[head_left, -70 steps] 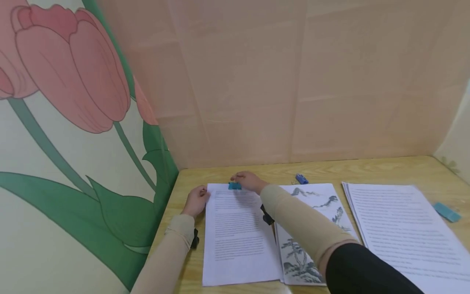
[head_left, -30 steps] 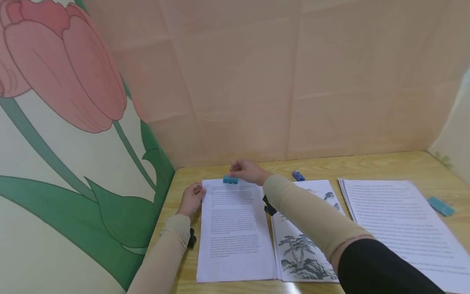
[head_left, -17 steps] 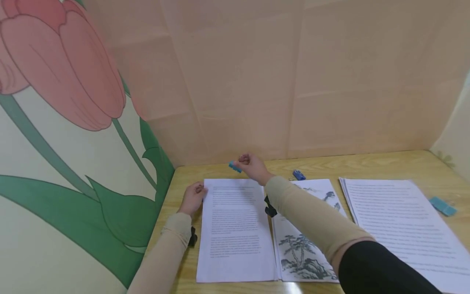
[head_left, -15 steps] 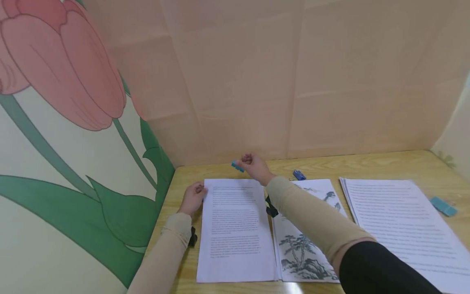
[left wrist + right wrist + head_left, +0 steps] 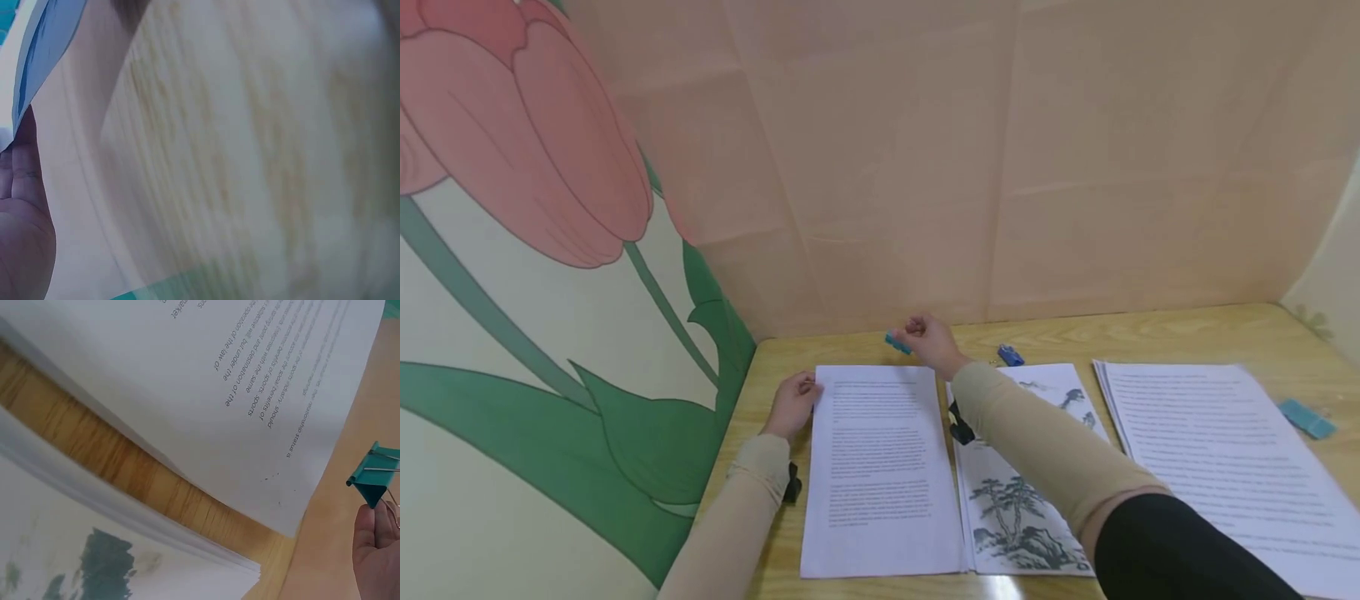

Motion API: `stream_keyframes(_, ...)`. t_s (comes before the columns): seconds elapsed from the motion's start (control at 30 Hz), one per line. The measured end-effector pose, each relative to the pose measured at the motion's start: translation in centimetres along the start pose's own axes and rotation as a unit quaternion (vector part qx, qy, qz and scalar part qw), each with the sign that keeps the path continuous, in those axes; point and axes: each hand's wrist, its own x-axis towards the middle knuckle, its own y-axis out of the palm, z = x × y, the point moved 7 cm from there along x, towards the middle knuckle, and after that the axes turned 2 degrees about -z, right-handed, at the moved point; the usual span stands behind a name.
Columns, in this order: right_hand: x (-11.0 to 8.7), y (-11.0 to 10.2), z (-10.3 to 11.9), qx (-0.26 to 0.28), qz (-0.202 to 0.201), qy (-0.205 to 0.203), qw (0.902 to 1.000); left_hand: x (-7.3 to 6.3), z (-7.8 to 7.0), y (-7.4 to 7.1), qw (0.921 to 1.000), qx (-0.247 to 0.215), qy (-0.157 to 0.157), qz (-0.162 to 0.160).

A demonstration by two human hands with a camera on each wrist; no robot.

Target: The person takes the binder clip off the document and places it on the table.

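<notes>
My right hand (image 5: 931,346) pinches a teal binder clip (image 5: 897,342) by its wire handles, in the air behind the top edge of the left stack of printed paper (image 5: 883,542). In the right wrist view the clip (image 5: 375,472) is apart from the sheets, its metal handles toward the fingers. At the stack's upper left corner, my left hand (image 5: 792,406) holds the edge between thumb and fingers. The left wrist view shows that hand's fingers (image 5: 26,169) against the paper's edge (image 5: 47,56); the thumb is hidden there.
Right beside the left stack lies a second stack with ink landscape drawings (image 5: 1011,517). A blue binder clip (image 5: 1011,356) sits behind it. Farther right are another printed stack (image 5: 1225,458) and a second teal binder clip (image 5: 1307,418). A pink-draped wall (image 5: 925,167) backs the wooden table.
The teal binder clip was at the left stack's top edge. My right hand has lifted it off, back and then slightly right. My left hand stays at the corner.
</notes>
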Motion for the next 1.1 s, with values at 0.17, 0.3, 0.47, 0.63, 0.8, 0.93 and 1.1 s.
stream_keyframes(0.17,0.0,-0.2,-0.5,0.002,-0.003,-0.002,1.0000,0.0,0.0,0.0,1.0000,0.003,0.004,-0.001)
stream_keyframes(0.3,0.1,-0.3,-1.3,0.008,0.002,0.006,0.9999,0.1,0.1,-0.1,0.9999,0.010,-0.001,0.000)
stream_keyframes(0.47,0.2,-0.4,-2.3,0.003,0.010,0.014,0.9999,0.2,0.3,0.0,0.9994,0.027,-0.021,0.005)
stream_keyframes(0.63,0.2,-0.7,-3.1,-0.022,0.019,0.022,0.9993,0.2,0.3,0.1,0.9991,0.035,-0.023,0.011)
stream_keyframes(0.8,-0.1,-0.9,-3.7,-0.044,0.014,0.042,0.9980,0.3,0.2,0.0,0.9990,0.038,-0.020,0.014)
stream_keyframes(0.93,-0.1,-0.9,-3.8,-0.049,0.009,0.044,0.9978,0.1,0.2,-0.1,0.9987,0.042,-0.020,0.018)
stream_keyframes(1.1,-0.4,-0.5,-4.3,-0.068,0.018,0.046,0.9964,-0.4,0.5,-0.4,0.9977,0.054,-0.034,0.020)
